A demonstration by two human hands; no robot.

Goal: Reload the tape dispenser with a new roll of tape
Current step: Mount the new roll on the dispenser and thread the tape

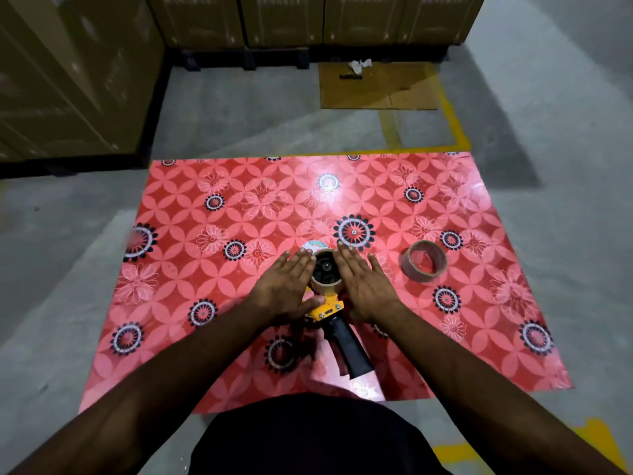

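A tape dispenser [325, 308] with a yellow frame and a black handle [349, 347] lies on a red floral mat [239, 200], handle pointing toward me. A brown roll [325, 284] sits on its black hub. My left hand [284, 286] lies flat against the roll's left side, fingers straight, thumb touching the yellow frame. My right hand [363, 286] lies flat against the roll's right side. A second brown tape roll [424, 275] rests alone on the mat to the right. A small round white piece [313, 245] peeks out behind the hub; I cannot tell what it is.
The mat lies on a grey concrete floor. Stacked cardboard cartons stand at the left [68, 80] and along the back [308, 18]. A flat cardboard sheet [376, 85] with paper scraps lies beyond the mat, beside a yellow floor line [452, 121].
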